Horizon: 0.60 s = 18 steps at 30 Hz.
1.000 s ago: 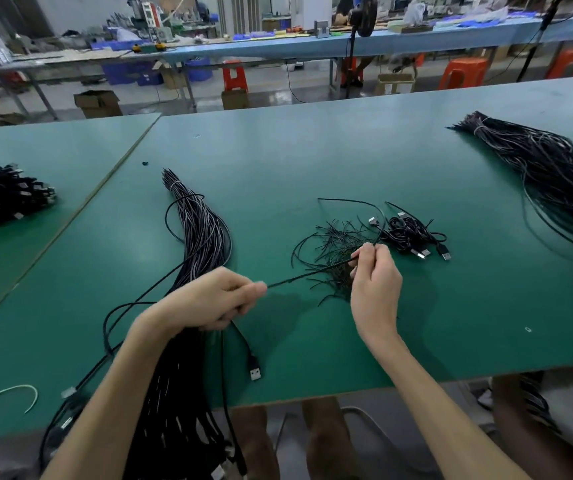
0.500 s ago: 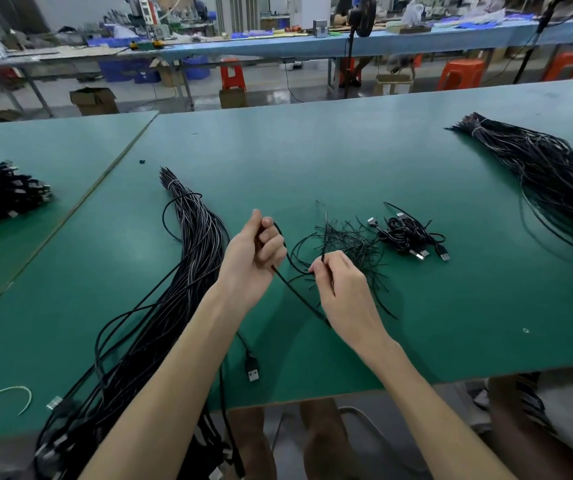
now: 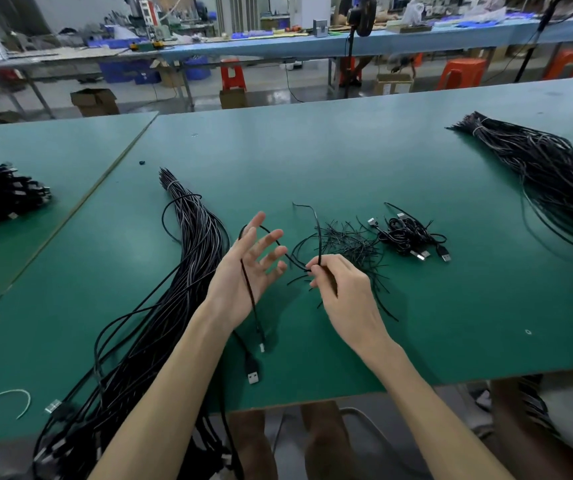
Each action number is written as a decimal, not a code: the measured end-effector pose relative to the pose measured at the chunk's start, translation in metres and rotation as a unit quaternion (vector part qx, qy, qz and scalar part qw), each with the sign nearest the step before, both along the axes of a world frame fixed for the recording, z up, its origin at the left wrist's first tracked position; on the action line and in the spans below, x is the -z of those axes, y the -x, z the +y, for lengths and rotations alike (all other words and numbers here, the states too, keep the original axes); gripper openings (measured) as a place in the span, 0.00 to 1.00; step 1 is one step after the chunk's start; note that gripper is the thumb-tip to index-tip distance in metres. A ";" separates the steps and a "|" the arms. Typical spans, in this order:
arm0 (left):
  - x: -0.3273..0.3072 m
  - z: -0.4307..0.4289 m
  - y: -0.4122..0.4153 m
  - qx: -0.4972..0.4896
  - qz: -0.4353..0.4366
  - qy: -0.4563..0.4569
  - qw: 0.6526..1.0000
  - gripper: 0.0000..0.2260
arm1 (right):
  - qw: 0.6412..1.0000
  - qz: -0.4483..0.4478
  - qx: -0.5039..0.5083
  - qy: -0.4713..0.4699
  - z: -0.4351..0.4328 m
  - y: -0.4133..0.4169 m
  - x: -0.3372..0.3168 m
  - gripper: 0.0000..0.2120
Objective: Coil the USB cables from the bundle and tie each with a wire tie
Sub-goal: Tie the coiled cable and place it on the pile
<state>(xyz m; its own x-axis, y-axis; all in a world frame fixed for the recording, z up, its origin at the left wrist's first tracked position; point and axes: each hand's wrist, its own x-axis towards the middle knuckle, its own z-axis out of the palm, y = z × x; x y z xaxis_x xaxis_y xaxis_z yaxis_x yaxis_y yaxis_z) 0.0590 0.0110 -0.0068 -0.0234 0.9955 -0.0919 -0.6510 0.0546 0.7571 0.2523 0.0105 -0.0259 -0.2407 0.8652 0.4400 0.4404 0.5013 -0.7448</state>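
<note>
The wire ties (image 3: pixel 351 244) lay heaped on the table (image 3: pixel 312 161). Left of them stretched the bundle (image 3: pixel 188 258), its near end over the table's edge. Just right sat coiled cables (image 3: pixel 406 233), and far right a second bundle (image 3: pixel 555 174). Before the ties, one USB cable (image 3: pixel 256 317) spanned the left hand (image 3: pixel 247 271) and right hand (image 3: pixel 340 292).

Head view, worn by you: the wide-angle camera looks forward and down from above the near edge of the green matte worktable (image 3: pixel 347 161). It sits close enough to resolve the thin black cable (image 3: pixel 252 299) draped over your left hand (image 3: pixel 243 275) and pinched in your right hand (image 3: pixel 344 292). The long blue-topped benches (image 3: pixel 416 45) lie far behind.
</note>
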 end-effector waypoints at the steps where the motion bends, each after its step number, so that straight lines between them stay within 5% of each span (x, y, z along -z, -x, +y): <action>1: -0.001 -0.001 0.000 0.004 -0.022 0.004 1.000 0.20 | 1.000 0.001 0.006 -0.001 0.000 0.000 0.000 0.07; 7: -0.001 -0.001 -0.002 -0.025 -0.109 0.022 0.993 0.16 | 0.999 -0.036 0.019 0.011 0.001 0.001 0.002 0.14; 12: -0.002 0.001 0.008 -0.111 -0.253 -0.005 0.961 0.20 | 0.986 -0.169 0.003 0.010 -0.004 0.006 -0.003 0.38; 18: -0.001 0.006 0.014 -0.156 -0.270 -0.054 0.949 0.23 | 0.974 -0.185 -0.098 -0.092 -0.015 0.006 -0.005 0.32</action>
<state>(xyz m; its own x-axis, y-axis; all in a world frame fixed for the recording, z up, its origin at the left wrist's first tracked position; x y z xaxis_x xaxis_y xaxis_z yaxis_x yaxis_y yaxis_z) 0.0451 0.0174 -0.0055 -0.2961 0.9524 -0.0717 -0.9175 -0.2628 0.2985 0.2460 -0.0048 -0.0205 -0.5648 0.7013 0.4350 0.5431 0.7127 -0.4440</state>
